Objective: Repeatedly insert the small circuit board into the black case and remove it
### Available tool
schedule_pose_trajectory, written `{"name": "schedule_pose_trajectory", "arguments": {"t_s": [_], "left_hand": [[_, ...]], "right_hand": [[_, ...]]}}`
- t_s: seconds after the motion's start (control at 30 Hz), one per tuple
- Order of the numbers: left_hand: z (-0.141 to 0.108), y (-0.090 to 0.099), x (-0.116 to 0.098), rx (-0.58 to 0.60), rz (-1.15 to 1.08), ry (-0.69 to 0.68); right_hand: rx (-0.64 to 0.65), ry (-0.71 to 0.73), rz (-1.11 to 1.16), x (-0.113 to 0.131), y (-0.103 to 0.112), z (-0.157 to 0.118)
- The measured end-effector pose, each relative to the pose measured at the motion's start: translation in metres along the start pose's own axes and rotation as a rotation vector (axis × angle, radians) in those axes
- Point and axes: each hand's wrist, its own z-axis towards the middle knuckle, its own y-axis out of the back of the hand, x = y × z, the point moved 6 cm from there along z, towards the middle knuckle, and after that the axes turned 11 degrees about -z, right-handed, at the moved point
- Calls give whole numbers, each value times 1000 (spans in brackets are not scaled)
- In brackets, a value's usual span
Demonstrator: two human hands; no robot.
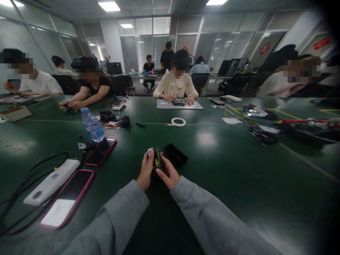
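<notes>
A small green circuit board (157,160) with yellow parts stands upright between my two hands, above the dark green table (225,170). My left hand (146,169) grips its left side, thumb on top near a small silvery piece. On the right edge, the fingers and thumb of my right hand (169,172) are closed on the same board. Just beyond my right hand lies a black open plastic housing (176,156). The fingers cover part of the board, so its lower details are hidden.
At left are two phones (69,198) (101,152), a white power bank (51,182) with black cables and a water bottle (92,125). A white cable coil (178,122) lies ahead. Wires and tools (262,136) lie at right. Several people sit around the table.
</notes>
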Motion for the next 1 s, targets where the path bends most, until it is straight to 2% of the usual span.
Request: {"name": "schedule_pose_trajectory", "arguments": {"t_s": [0.2, 0.4, 0.47, 0.7, 0.87, 1.0], "left_hand": [[4, 4, 3, 8, -84, 117], [6, 8, 9, 20, -213, 378], [7, 8, 7, 32, -256, 425], [7, 5, 3, 50, -328, 441], [6, -1, 0, 64, -367, 420], [6, -2, 0, 79, -359, 426]], "right_hand": [[34, -3, -90, 3, -3, -4], [41, 42, -155, 16, -3, -5], [25, 60, -193, 22, -2, -5], [-16, 157, -379, 36, -1, -7], [58, 192, -477, 39, -7, -10], [57, 241, -487, 42, -9, -12]]}}
